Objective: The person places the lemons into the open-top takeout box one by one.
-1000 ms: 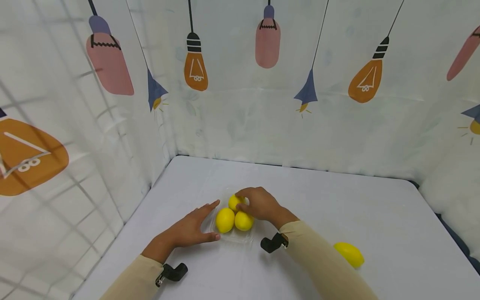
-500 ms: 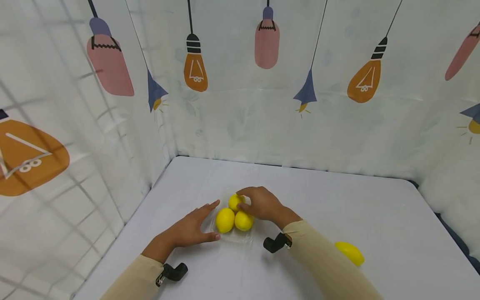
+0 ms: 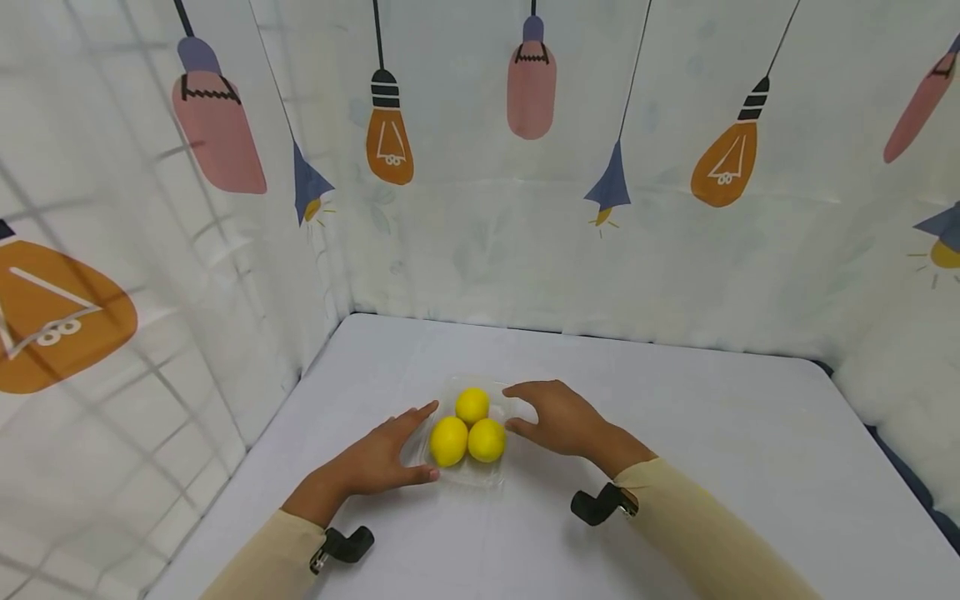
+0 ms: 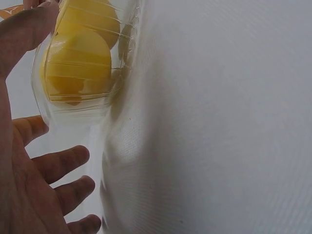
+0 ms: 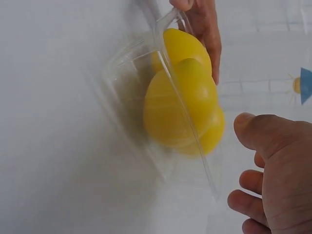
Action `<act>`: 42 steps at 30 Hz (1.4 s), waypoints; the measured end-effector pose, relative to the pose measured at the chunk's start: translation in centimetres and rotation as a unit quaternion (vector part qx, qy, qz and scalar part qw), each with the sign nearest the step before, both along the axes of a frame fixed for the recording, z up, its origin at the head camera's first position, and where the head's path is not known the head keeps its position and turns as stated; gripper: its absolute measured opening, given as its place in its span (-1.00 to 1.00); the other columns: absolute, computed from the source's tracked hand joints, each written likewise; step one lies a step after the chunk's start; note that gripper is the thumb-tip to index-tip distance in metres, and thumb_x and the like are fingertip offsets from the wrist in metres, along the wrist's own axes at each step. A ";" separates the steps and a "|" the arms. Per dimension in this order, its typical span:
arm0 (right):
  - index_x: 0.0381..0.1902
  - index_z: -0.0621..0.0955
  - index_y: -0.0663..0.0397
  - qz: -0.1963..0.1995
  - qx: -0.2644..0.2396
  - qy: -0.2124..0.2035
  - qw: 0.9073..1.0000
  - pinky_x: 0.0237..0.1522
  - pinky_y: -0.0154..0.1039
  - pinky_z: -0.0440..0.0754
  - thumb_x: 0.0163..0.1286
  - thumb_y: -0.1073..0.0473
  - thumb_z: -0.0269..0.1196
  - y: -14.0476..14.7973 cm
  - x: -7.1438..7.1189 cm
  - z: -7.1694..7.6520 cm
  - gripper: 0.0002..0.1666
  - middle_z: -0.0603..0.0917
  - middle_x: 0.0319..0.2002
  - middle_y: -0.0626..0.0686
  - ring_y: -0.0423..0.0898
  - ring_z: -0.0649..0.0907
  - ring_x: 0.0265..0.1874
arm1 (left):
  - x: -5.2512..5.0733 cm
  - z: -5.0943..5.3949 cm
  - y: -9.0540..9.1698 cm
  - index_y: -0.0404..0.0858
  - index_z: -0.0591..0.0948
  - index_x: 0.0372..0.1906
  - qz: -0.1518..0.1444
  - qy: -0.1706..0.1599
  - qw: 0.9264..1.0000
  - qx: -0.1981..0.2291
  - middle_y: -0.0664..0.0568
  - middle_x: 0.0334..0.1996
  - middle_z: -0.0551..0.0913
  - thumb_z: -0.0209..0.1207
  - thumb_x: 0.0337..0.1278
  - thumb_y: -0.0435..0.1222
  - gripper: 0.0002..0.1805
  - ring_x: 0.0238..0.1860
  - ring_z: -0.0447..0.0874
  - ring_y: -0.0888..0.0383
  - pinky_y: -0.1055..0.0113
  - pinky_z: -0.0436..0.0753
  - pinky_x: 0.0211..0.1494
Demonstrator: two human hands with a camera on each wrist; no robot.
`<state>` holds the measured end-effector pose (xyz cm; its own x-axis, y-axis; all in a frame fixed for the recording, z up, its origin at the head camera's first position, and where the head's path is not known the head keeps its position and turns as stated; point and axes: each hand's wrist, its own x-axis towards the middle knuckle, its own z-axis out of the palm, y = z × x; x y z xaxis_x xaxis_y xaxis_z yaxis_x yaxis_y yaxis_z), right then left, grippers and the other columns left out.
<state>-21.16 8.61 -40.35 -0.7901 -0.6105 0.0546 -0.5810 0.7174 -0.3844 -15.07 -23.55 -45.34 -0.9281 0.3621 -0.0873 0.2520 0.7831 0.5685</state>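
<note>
Three yellow lemons (image 3: 448, 442) sit together in a clear plastic tray (image 3: 480, 476) on the white table. At the tray's left side my left hand (image 3: 381, 457) is spread, thumb toward the near corner and index finger toward the far one. The left wrist view shows its thumb and a fingertip against the clear wall (image 4: 78, 116), the other fingers extended. My right hand (image 3: 564, 418) hovers just right of the tray, holding nothing, thumb and fingers apart. In the right wrist view a gap separates the right thumb (image 5: 251, 129) from the lemons.
The white tabletop (image 3: 675, 400) stretches right and behind the tray. Patterned white cloth walls (image 3: 450, 250) with printed lamps stand at the back and sides. My right sleeve (image 3: 712, 533) crosses the table's right front. Black wrist cameras (image 3: 603, 504) sit on both wrists.
My right hand has let go of the far lemon and drawn back to the right. Its sleeve now covers the spot where a loose lemon showed. The left hand has stayed put.
</note>
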 end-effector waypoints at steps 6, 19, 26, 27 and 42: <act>0.38 0.56 -0.12 -0.023 0.008 0.007 1.000 0.35 0.01 0.46 0.40 -0.13 0.38 2.8 1.4 0.2 -0.35 0.59 0.31 -0.10 -0.03 0.54 0.31 | 0.0 -0.1 -0.1 0.12 0.06 0.67 -0.001 0.000 1.000 -0.001 -0.07 0.59 0.16 0.36 0.03 0.32 0.16 0.56 0.09 -0.19 -0.31 0.08 0.51; 0.36 0.57 -0.03 -0.050 -0.008 0.017 0.999 0.31 0.14 0.48 0.38 -0.09 0.41 9.1 4.1 -0.3 -0.34 0.60 0.30 -0.01 0.09 0.55 0.30 | -0.1 -0.6 0.0 0.10 0.06 0.67 0.000 0.002 1.000 -0.003 -0.06 0.59 0.16 0.35 0.03 0.33 0.16 0.56 0.09 -0.18 -0.30 0.07 0.52; 0.36 0.57 0.00 -0.071 -0.023 0.013 0.997 0.29 0.19 0.49 0.37 -0.08 0.42 12.1 5.3 -0.7 -0.33 0.60 0.29 0.02 0.13 0.55 0.29 | 0.0 -0.4 -0.1 0.15 0.03 0.67 -0.003 0.002 1.000 -0.003 -0.06 0.59 0.15 0.35 0.05 0.33 0.15 0.56 0.09 -0.17 -0.30 0.09 0.51; 0.35 0.57 0.00 -0.073 -0.025 0.016 0.997 0.28 0.19 0.49 0.37 -0.08 0.42 12.4 5.5 -0.8 -0.34 0.61 0.29 0.02 0.13 0.56 0.28 | 0.0 -0.4 -0.1 0.16 0.03 0.67 -0.003 0.002 1.000 -0.004 -0.06 0.59 0.15 0.35 0.05 0.33 0.15 0.56 0.09 -0.17 -0.29 0.09 0.51; 0.33 0.59 0.00 -0.104 -0.035 0.021 0.994 0.24 0.22 0.51 0.37 -0.11 0.42 15.4 7.1 -0.5 -0.35 0.62 0.26 0.03 0.17 0.56 0.27 | 0.0 0.0 0.0 0.17 0.04 0.67 0.002 -0.006 1.000 -0.016 -0.07 0.59 0.15 0.35 0.05 0.33 0.15 0.56 0.08 -0.19 -0.30 0.08 0.51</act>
<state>-14.01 23.96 -40.84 -0.8952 -0.4271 0.1274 -0.4392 0.7966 -0.4154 -15.10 -23.54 -45.36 -0.9281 0.3558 -0.1100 0.2425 0.8016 0.5465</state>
